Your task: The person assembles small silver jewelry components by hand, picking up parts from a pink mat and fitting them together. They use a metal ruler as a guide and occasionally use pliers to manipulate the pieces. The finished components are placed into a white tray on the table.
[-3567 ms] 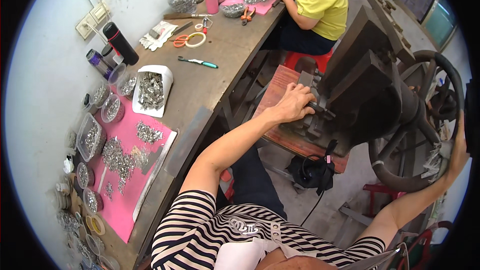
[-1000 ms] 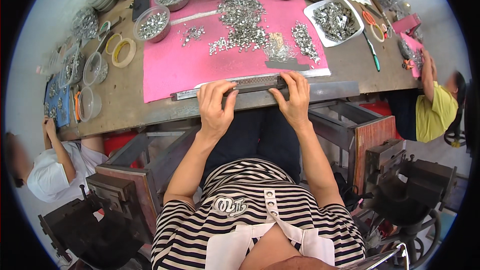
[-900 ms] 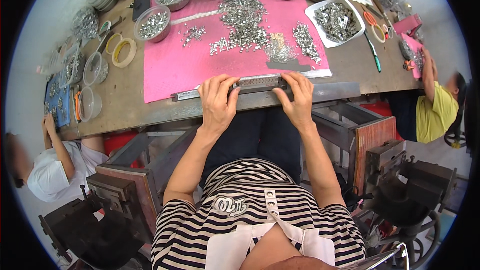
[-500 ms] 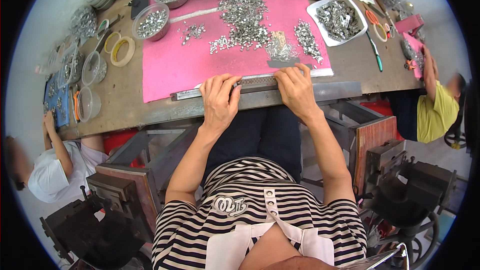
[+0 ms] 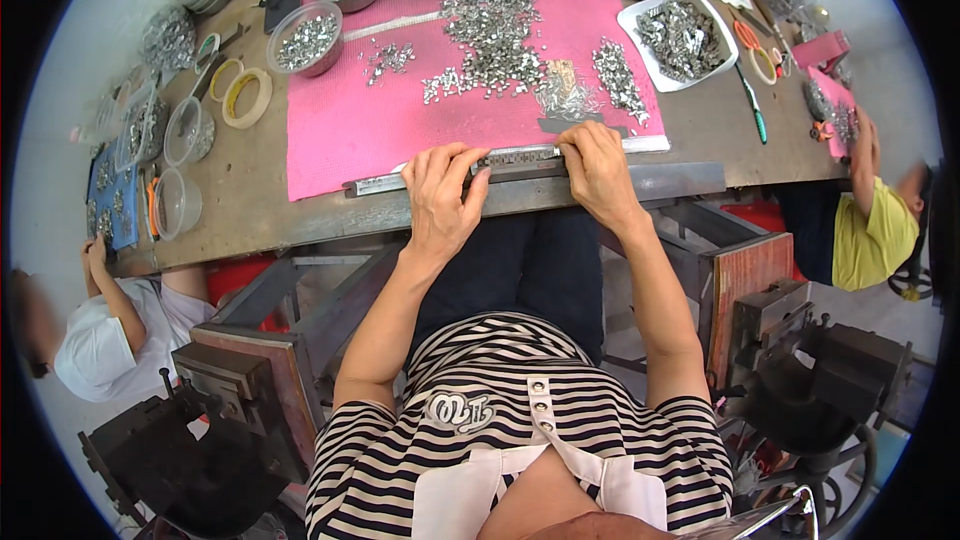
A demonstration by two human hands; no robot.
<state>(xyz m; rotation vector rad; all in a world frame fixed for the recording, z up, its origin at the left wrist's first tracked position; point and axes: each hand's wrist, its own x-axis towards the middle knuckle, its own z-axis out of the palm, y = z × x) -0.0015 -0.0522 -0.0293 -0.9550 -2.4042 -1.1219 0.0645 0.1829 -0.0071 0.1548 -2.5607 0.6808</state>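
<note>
Both my hands work at a narrow strip of metal links [image 5: 518, 156] along the front edge of the table. My left hand [image 5: 443, 195] pinches its left end between thumb and bent fingers. At the other end my right hand [image 5: 600, 175] is closed on the strip, its fingertips partly hiding it. Beneath and beside the strip runs a long metal rail [image 5: 378, 184]. Just beyond the right hand lie a small pile of thin pins [image 5: 566, 98] and a dark flat bar [image 5: 562, 126]. A large heap of small silvery metal pieces [image 5: 490, 30] spreads over the pink mat [image 5: 350, 130].
Round tubs of metal pieces [image 5: 306, 42] and a white tray [image 5: 652, 20] surround the mat. Tape rolls [image 5: 247, 100] lie left; scissors [image 5: 752, 45] and a green-handled tool [image 5: 752, 108] right. Co-workers sit at the left [image 5: 105, 345] and right [image 5: 868, 230].
My right hand has shifted slightly right and away from me. The strip between my hands now looks brighter, its links catching more light. My left hand keeps almost the same place.
</note>
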